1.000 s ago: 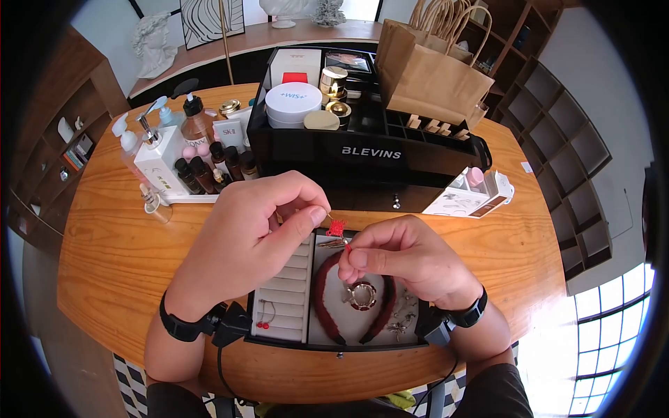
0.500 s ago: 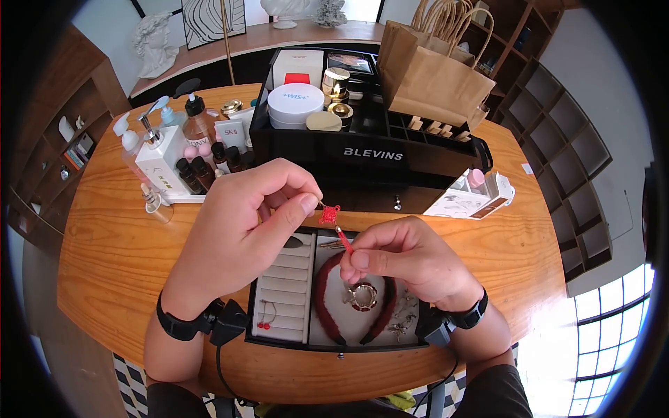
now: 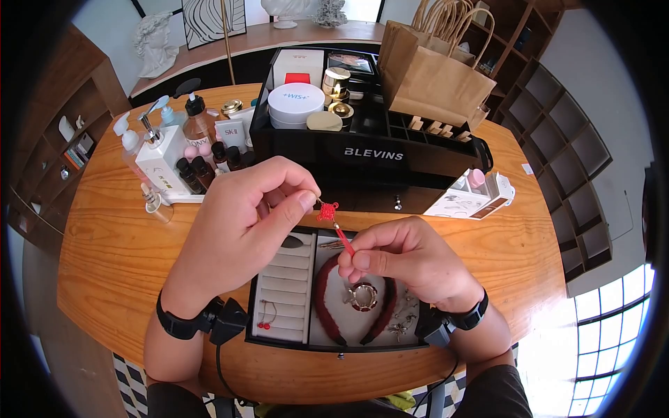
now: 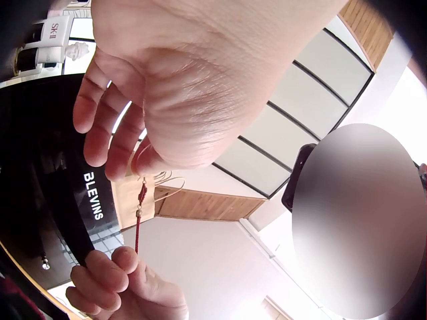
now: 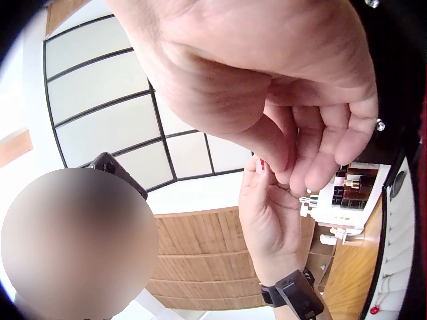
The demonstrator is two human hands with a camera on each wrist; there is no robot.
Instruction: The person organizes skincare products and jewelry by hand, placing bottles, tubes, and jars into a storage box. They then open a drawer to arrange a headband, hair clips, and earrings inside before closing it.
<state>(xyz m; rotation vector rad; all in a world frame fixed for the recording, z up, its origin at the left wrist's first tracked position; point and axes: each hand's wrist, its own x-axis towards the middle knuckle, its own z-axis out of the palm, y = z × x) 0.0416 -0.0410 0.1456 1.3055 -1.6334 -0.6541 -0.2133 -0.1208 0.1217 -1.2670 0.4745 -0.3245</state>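
Note:
A red knotted ornament with a tassel (image 3: 327, 212) hangs stretched between both hands above the open jewelry drawer. My left hand (image 3: 251, 226) pinches its thin top loop between thumb and forefinger. Lower down, my right hand (image 3: 411, 261) pinches the red tassel end. In the left wrist view the red tassel (image 4: 137, 230) runs straight from one hand to the other. Only a small red bit (image 5: 262, 165) of it shows in the right wrist view. Beneath the hands, the drawer holds a dark red headband (image 3: 325, 306), a round bracelet (image 3: 363, 297) and red-beaded earrings (image 3: 264, 324).
Behind the hands stands a black organizer (image 3: 313, 157) with jars on top. Brown paper bags (image 3: 435, 76) are at its right. Bottles and a white pump dispenser (image 3: 164, 167) stand at the left of the wooden table (image 3: 104, 258). A white box (image 3: 481, 198) is at the right.
The left hand has moved slightly left and up, drawing the red ornament away from the right hand, so more of the tassel shows. The right hand has hardly moved.

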